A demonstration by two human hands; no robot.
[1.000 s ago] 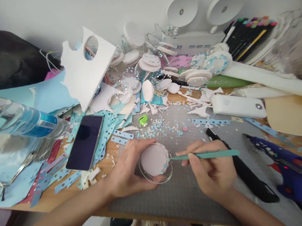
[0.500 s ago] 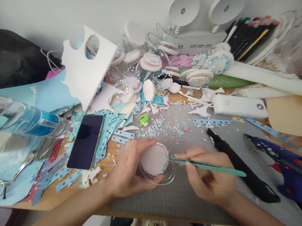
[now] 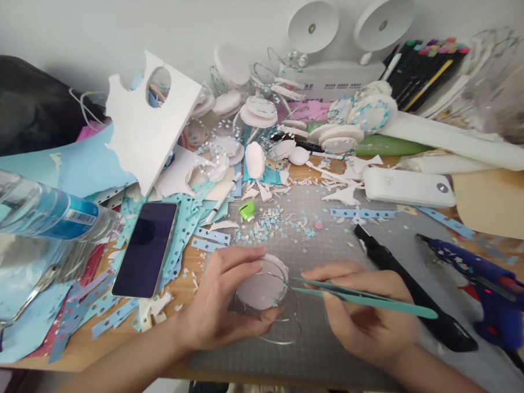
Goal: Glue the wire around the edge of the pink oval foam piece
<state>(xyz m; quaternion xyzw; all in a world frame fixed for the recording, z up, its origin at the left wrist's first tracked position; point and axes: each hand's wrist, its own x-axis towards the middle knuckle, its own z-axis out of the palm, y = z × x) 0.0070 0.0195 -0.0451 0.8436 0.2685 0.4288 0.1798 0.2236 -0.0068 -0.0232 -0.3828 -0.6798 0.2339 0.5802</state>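
Left hand (image 3: pixel 221 305): fingers curled and grasping a foam disc (image 3: pixel 259 289), thumb under its lower edge, fingertips over the top; disc round, matte, white, with blue flecks at its right rim; it sits inside a clear shell (image 3: pixel 279 332) of thin, glossy plastic with a circular rim; disc and shell lie at lower centre of the frame, just above the mat.
Right hand (image 3: pixel 367 322): fingers pinched on tweezers (image 3: pixel 366 301); these are slim, teal, smooth metal, with two blades tapering leftward and their tips at the disc's right rim.
Cutting mat (image 3: pixel 329 347): grey, gridded, under both hands.
Craft knife (image 3: pixel 416 297): black, long, lying diagonally just right of the right hand.
Glue gun (image 3: pixel 487 282): dark blue, speckled with paper bits, far right.
Confetti (image 3: pixel 274 225): tiny pale-blue and white paper squares, above the hands.
Phone (image 3: pixel 145 248): flat, dark glass, centre left, on punched blue paper strips.
Bottle (image 3: pixel 37 209): clear plastic with a blue label, on its side, left edge.
Foam board (image 3: pixel 152 123): white, stiff, with round holes cut out, upper left.
Power bank (image 3: pixel 407 187): white, rounded bar, right of centre.
Markers (image 3: pixel 425 67): black barrels, coloured caps, upper right.
Table (image 3: pixel 88 346): pale wood, heavily littered.
Wall (image 3: pixel 107 23): plain white, along the top.
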